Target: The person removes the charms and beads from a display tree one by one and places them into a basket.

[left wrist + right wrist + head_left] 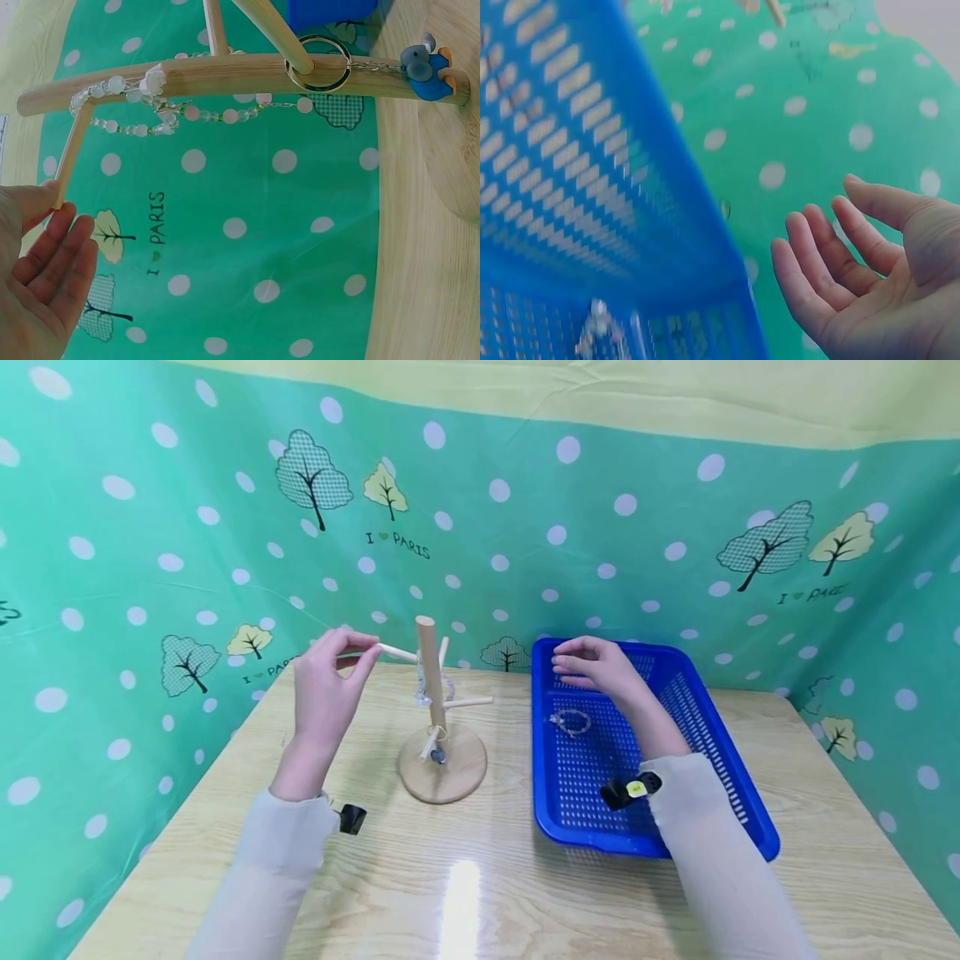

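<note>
My left hand (330, 693) pinches the tip of an upper peg (73, 154) on a wooden stand (431, 677), between thumb and fingers. A clear and white beaded bracelet (120, 90) hangs at that peg's base, by the post. Behind the post, a pinkish beaded bracelet (232, 115) hangs. On the low front peg is a ring keychain (318, 64) with a blue and grey animal figure (429, 71). Over the basket's far left part hovers my right hand (600, 668), fingers loosely bent, holding nothing. Another beaded bracelet (573, 722) lies inside the basket.
The blue plastic basket (546, 777) with perforated walls stands right of the stand on a wooden table (390, 893). A green dotted cloth (487, 527) hangs behind and at both sides. Another peg (468, 702) sticks out rightward from the post.
</note>
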Motion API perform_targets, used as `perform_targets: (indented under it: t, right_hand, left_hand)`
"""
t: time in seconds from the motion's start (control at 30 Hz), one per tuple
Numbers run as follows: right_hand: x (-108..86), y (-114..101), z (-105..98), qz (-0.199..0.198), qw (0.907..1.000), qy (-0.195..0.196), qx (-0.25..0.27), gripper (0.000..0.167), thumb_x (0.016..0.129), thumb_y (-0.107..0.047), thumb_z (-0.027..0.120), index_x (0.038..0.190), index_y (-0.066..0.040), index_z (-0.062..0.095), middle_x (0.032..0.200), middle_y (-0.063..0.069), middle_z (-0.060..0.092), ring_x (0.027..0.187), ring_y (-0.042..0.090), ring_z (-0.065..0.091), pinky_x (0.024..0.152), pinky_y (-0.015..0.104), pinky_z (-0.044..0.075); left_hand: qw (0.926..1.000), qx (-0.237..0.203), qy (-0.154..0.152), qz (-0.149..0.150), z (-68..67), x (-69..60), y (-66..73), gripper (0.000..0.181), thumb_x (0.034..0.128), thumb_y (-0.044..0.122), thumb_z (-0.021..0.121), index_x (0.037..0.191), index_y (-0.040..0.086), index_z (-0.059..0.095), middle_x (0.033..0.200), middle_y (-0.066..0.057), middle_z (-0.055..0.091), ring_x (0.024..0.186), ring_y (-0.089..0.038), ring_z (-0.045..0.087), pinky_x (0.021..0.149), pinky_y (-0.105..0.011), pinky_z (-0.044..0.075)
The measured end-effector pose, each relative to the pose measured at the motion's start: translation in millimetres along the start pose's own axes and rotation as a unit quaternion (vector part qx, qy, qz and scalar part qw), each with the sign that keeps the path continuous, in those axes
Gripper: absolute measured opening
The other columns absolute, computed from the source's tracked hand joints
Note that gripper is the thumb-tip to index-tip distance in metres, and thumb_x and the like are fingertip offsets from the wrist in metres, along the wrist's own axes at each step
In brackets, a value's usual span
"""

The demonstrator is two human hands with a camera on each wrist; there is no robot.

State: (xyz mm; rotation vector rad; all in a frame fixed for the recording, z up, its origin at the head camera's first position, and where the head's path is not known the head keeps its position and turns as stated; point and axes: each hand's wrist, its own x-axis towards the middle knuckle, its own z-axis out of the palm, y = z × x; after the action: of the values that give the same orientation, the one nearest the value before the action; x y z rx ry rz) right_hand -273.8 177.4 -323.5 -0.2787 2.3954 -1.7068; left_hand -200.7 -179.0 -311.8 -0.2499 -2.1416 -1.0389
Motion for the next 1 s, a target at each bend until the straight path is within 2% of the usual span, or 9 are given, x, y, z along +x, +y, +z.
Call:
perform_targets:
  t: [0.17,0.27,0.4,0.5,0.67,0.73,0.83,1.0]
  right_hand:
    - [-0.6,-13.4,21.6,-0.029,0.9993,-0.015,0.019,0.038,0.100,-0.017,0.062,0.131,0.004,0.055,0.129,0.018,0.060,0.119,0.030,0.064,0.102,0.039,0.057]
    - [1.7,-19.9,34.5,-0.044,0.9983,-0.027,0.028,0.037,0.099,-0.015,0.063,0.129,0.004,0.056,0.124,0.016,0.062,0.120,0.033,0.063,0.101,0.040,0.058]
    - [6.1,-25.7,49.3,-0.052,0.9974,-0.039,0.032,0.037,0.097,-0.016,0.066,0.127,0.004,0.058,0.119,0.012,0.064,0.111,0.024,0.067,0.101,0.041,0.058]
    - [8.9,-29.6,59.8,-0.053,0.9968,-0.049,0.037,0.035,0.096,-0.015,0.067,0.125,0.002,0.060,0.118,0.012,0.065,0.107,0.021,0.068,0.101,0.040,0.058]
    - [15.9,-32.0,73.1,-0.062,0.9947,-0.072,0.037,0.031,0.096,-0.014,0.067,0.122,0.001,0.061,0.119,0.017,0.065,0.111,0.027,0.067,0.099,0.038,0.060]
    - [19.0,-32.2,77.6,-0.067,0.9937,-0.081,0.039,0.030,0.096,-0.014,0.067,0.122,0.000,0.061,0.118,0.017,0.065,0.109,0.025,0.067,0.098,0.037,0.060]
    - [21.9,-33.4,83.9,-0.069,0.9927,-0.091,0.038,0.030,0.095,-0.013,0.067,0.121,0.000,0.062,0.116,0.015,0.066,0.106,0.021,0.067,0.098,0.036,0.060]
    - [24.1,-34.7,93.9,-0.067,0.9913,-0.108,0.036,0.030,0.095,-0.013,0.067,0.122,0.000,0.061,0.117,0.014,0.067,0.105,0.019,0.067,0.099,0.037,0.060]
  left_hand:
    - [1.0000,0.000,0.000,0.002,0.4,0.1,0.4,0.015,0.0934,0.014,0.070,0.101,0.001,0.072,0.098,-0.013,0.072,0.092,-0.023,0.070,0.084,-0.034,0.064]
    - [1.0000,-0.002,-0.001,0.002,0.7,0.2,0.6,0.015,0.0934,0.014,0.070,0.101,0.001,0.072,0.098,-0.013,0.072,0.092,-0.023,0.070,0.084,-0.033,0.064]
    - [1.0000,-0.002,-0.003,0.000,0.5,0.1,0.3,0.016,0.0932,0.015,0.071,0.101,0.002,0.072,0.099,-0.012,0.072,0.092,-0.022,0.070,0.084,-0.027,0.063]
    - [1.0000,-0.003,-0.003,-0.002,0.0,-0.2,-0.6,0.016,0.0931,0.015,0.071,0.101,0.002,0.072,0.099,-0.012,0.072,0.092,-0.023,0.070,0.084,-0.031,0.064]
    - [1.0000,0.000,-0.003,0.000,0.8,0.0,-1.8,0.015,0.0930,0.015,0.071,0.101,0.003,0.072,0.098,-0.012,0.072,0.092,-0.023,0.070,0.084,-0.022,0.062]
    - [1.0000,-0.001,-0.004,-0.001,1.1,0.2,-1.8,0.014,0.0931,0.015,0.071,0.101,0.003,0.072,0.099,-0.012,0.072,0.093,-0.023,0.070,0.083,-0.020,0.062]
    - [1.0000,-0.002,-0.005,-0.005,1.1,0.2,-0.4,0.015,0.0934,0.015,0.070,0.101,0.002,0.072,0.099,-0.012,0.072,0.093,-0.024,0.070,0.084,-0.026,0.063]
    - [1.0000,0.007,-0.003,-0.002,0.8,0.5,-0.1,0.015,0.0931,0.015,0.071,0.101,0.002,0.072,0.098,-0.011,0.073,0.092,-0.023,0.070,0.084,-0.025,0.063]
